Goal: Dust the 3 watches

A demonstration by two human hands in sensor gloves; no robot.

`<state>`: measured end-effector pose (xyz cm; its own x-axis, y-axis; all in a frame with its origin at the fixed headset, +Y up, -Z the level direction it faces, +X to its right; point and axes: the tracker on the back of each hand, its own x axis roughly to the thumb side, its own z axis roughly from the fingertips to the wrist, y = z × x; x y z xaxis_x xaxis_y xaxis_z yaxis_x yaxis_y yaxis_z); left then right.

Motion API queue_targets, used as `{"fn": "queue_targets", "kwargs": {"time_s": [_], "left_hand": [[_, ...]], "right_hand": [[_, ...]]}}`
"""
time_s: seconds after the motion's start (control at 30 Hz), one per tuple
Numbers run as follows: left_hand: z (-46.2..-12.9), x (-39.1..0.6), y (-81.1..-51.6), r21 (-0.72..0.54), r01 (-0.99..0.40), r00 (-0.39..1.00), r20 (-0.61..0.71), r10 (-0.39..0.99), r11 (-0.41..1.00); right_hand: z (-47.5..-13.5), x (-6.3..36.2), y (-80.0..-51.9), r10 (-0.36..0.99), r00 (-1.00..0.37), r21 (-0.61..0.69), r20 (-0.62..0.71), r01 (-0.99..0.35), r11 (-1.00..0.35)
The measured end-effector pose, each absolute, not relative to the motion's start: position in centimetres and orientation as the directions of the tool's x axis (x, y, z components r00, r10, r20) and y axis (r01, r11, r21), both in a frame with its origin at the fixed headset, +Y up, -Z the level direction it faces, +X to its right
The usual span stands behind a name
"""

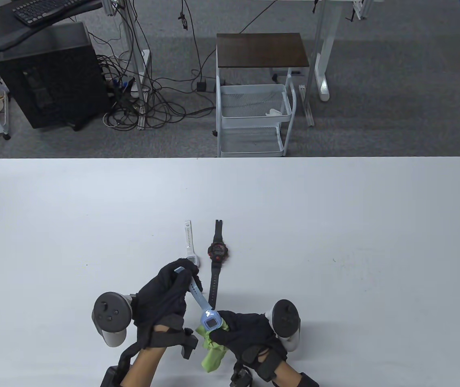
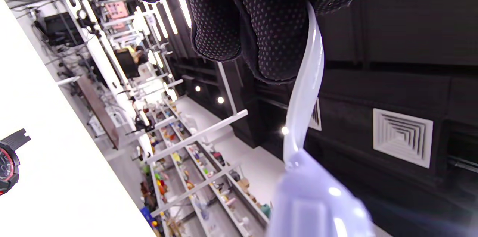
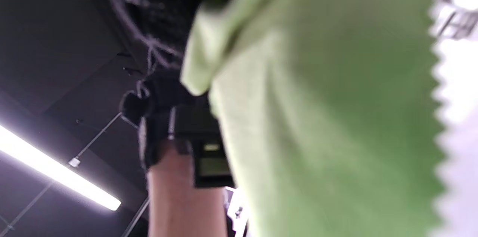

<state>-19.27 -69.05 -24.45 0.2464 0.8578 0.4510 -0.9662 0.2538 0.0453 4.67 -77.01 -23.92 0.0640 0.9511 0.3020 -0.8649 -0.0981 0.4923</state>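
Gloves: black fabric on left hand [image 1: 165, 298] and right hand [image 1: 250, 334], dotted grip texture on fingers [image 2: 276, 31]
Trackers: grey, rounded, ring-topped, buttons on the left one
Wrists: black straps, forearms unsleeved

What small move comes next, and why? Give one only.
Probably rub the green microfibre cloth, gripped by the right hand, across the face of the pale blue plastic watch; the left hand holds its strap off the table, and cloth and face already meet.
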Motion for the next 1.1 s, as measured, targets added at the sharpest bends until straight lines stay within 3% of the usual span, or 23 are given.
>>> {"fn": "queue_targets", "kwargs": {"time_s": [0.4, 0.7, 1.1], "left_hand": [[-24.46, -19.4, -69.11, 0.043, -0.967, 0.243, 0.456, 0.856, 0.251], [-24.55, -19.92, -69.19, 0.052, -0.972, 0.228, 0.451, 0.863, 0.229], [-24.54, -19.98, -69.2, 0.055, -0.972, 0.227, 0.453, 0.862, 0.227]], "right_hand": [[-23.93, 4.76, -76.87, 0.939, 0.005, 0.47, 0.343, -0.867, -0.167], [-24.33, 5.03, -77.49, 0.96, -0.026, 0.483, 0.279, -0.86, -0.164], [-24.43, 5.22, -77.5, 0.956, -0.052, 0.462, 0.29, -0.867, -0.187]]}}
